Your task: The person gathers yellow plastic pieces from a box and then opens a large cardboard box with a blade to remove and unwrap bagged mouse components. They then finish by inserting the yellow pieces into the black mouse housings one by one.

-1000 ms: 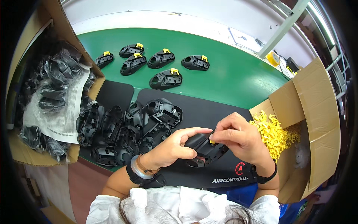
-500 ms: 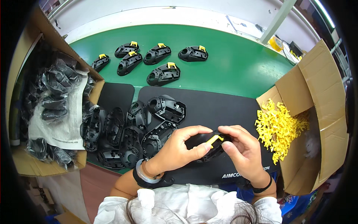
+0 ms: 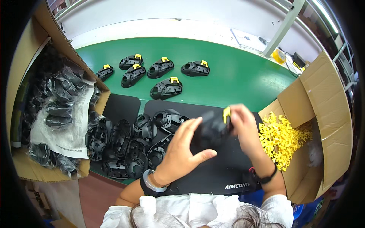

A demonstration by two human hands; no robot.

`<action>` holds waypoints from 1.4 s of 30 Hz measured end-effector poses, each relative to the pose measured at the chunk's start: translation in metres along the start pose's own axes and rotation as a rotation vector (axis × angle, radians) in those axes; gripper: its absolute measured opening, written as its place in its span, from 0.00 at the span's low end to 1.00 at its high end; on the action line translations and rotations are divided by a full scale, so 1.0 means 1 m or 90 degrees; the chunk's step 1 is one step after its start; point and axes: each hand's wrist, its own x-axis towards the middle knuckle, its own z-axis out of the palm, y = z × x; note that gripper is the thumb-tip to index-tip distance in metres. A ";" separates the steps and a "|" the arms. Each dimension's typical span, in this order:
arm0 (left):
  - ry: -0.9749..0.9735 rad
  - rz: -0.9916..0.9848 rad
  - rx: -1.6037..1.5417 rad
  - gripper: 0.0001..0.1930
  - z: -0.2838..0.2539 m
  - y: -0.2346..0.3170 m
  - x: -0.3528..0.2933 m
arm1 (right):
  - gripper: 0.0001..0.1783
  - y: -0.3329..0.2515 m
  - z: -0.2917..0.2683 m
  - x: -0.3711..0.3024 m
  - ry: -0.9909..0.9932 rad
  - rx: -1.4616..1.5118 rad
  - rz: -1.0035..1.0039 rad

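My right hand (image 3: 245, 129) grips a black plastic shell (image 3: 210, 127) by its right end, where a yellow clip (image 3: 226, 114) is seated. Motion smears the shell, so its details cannot be made out. My left hand (image 3: 178, 154) is just left of it, thumb and fingers spread, apparently apart from the shell. Several similar black shells without clips lie left of that hand, among them an upper one (image 3: 168, 119) and a lower one (image 3: 137, 159). On the green table (image 3: 235, 76) ahead stand several shells with yellow clips, such as the nearest one (image 3: 166, 89).
A cardboard box (image 3: 99, 108) at the left holds bagged black parts (image 3: 61, 102) and a printed sheet. At the right, an open carton (image 3: 329, 125) holds a heap of loose yellow clips (image 3: 283, 140). A black mat (image 3: 201, 178) lies beneath my hands. Yellow tape (image 3: 278, 56) sits far right.
My left hand has let go of the shell and opened. My right hand has lifted the shell forward, away from me. The view has tilted slightly, shifting the table lower.
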 end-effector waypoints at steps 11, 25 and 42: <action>-0.054 -0.015 0.336 0.31 -0.025 0.016 -0.014 | 0.13 0.009 -0.022 0.001 -0.029 -0.455 -0.225; -0.045 -0.078 0.557 0.42 0.013 -0.033 0.036 | 0.04 0.036 -0.137 -0.013 0.179 -1.006 -0.191; 0.068 -0.021 0.081 0.27 0.018 0.008 0.043 | 0.09 0.027 -0.037 -0.038 -0.205 -0.608 -0.166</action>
